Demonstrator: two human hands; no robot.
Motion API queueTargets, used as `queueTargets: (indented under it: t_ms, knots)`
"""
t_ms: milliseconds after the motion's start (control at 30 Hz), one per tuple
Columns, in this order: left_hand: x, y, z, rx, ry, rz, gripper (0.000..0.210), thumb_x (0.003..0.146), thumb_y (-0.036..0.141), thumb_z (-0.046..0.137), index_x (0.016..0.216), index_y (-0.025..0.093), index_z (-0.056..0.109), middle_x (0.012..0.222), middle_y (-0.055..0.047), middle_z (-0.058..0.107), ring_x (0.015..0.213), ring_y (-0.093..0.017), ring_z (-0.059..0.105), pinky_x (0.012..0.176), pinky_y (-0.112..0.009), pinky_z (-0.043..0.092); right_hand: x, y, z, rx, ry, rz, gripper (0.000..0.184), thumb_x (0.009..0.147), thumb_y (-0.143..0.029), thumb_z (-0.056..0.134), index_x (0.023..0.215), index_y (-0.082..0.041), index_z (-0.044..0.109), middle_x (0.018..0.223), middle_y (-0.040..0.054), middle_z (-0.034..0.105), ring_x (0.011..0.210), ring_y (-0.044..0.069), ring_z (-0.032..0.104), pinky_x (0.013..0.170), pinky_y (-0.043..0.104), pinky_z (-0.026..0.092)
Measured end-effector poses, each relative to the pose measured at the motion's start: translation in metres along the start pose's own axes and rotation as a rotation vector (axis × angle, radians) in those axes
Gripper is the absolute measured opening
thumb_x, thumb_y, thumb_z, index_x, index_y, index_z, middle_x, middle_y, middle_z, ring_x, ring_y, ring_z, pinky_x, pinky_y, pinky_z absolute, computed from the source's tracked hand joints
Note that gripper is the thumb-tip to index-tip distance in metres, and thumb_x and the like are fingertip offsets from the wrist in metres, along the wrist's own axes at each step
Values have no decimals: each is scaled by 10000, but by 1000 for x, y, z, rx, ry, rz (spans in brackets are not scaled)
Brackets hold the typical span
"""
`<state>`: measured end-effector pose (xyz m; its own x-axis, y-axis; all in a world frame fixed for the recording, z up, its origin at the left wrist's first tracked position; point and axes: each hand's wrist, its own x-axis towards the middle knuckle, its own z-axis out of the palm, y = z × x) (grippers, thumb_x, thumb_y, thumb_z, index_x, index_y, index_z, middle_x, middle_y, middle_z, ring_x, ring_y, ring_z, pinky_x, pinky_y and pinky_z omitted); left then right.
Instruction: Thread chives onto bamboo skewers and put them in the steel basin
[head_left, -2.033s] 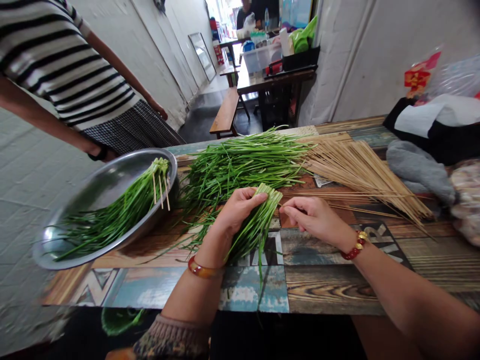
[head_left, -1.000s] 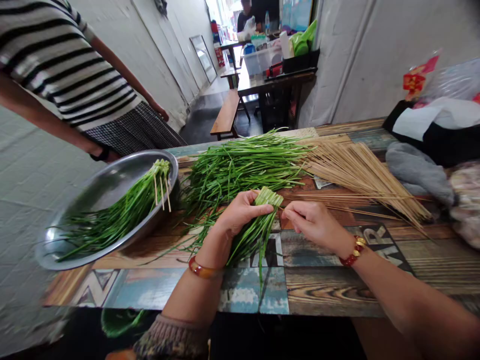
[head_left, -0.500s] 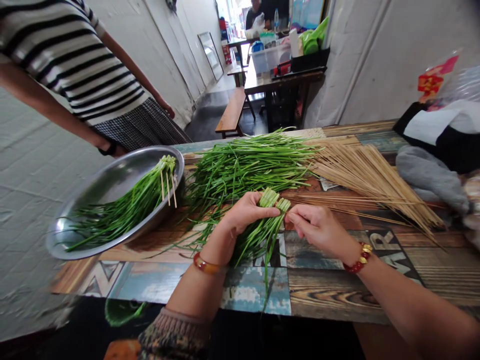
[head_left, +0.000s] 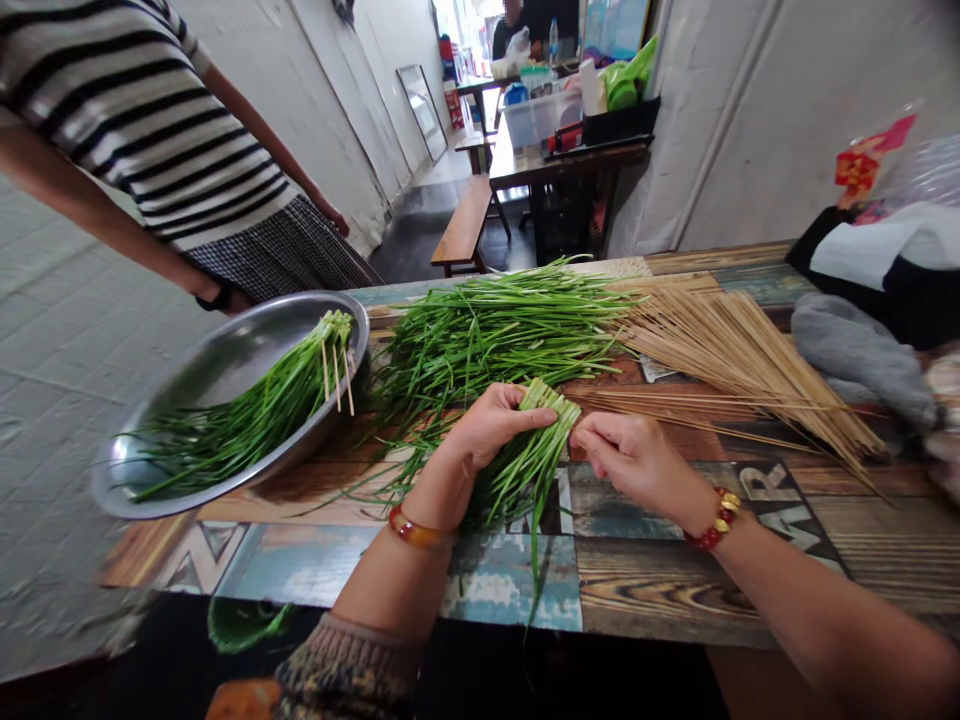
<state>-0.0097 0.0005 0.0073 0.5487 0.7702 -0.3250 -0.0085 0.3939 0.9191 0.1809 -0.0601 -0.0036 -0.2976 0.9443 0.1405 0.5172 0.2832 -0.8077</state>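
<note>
My left hand point(head_left: 491, 422) is closed around a bunch of garlic chives point(head_left: 534, 450), its thumb lying across the pale cut stems. The green leaves hang down over the table towards me. At the bunch's right edge my right hand point(head_left: 634, 455) is closed in a pinch; whatever sits between its fingertips is hidden. Beyond both hands lies a large pile of loose chives point(head_left: 502, 325). To its right, thin bamboo skewers point(head_left: 739, 350) are spread in a fan. A steel basin point(head_left: 225, 345) at the left holds chives with skewers point(head_left: 337, 375) through their stem ends.
A person in a striped top point(head_left: 187, 140) stands beyond the basin. Grey cloth point(head_left: 855, 345) and bags lie at the table's right end. Behind are a bench point(head_left: 465, 220) and another table with a plastic box point(head_left: 540, 115). A green basket point(head_left: 244, 620) is below the table edge.
The cut stem ends in my left hand, split into two clumps before, now sit closer together. My left thumb has shifted slightly up and left; my right hand has hardly moved.
</note>
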Motion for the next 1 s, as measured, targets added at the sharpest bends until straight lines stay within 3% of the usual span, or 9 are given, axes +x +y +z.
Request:
queueTargets:
  t_ms: [133, 300, 433, 800, 1000]
  knots:
    - [0, 2, -3, -27, 4, 32, 335, 604, 348, 829, 791, 90, 725, 721, -50, 713, 593, -119, 618, 626, -236, 493, 1, 0, -2, 10, -11, 20, 307, 916, -255, 445, 644, -185, 570, 524, -24, 566, 488, 104, 491, 536, 236, 341]
    - [1, 3, -7, -52, 140, 115, 309, 608, 363, 822, 676, 105, 666, 584, 20, 619, 503, -56, 510, 528, -176, 397, 1, 0, -3, 11, -12, 35, 298, 911, -255, 451, 648, -185, 572, 516, -27, 568, 479, 103, 489, 528, 234, 338]
    - [3, -1, -7, -9, 124, 105, 324, 615, 379, 810, 663, 99, 653, 578, 14, 603, 500, -62, 496, 516, -188, 378, 1, 0, -1, -1, 1, 23, 316, 906, -237, 449, 606, -187, 536, 518, -21, 565, 495, 107, 498, 535, 236, 342]
    - [0, 3, -10, 82, 111, 80, 341, 632, 403, 794, 706, 108, 641, 611, 17, 604, 524, -68, 504, 541, -193, 388, 2, 1, -3, 60, 10, 77, 227, 884, -242, 459, 706, -196, 591, 518, -31, 575, 416, 96, 491, 446, 223, 338]
    - [-2, 5, -9, 205, 121, 97, 380, 704, 465, 717, 641, 114, 585, 541, 46, 494, 479, -42, 386, 476, -174, 291, 4, 4, -4, 221, -108, 185, 214, 887, -317, 471, 759, -187, 582, 602, -12, 628, 457, 104, 568, 459, 218, 408]
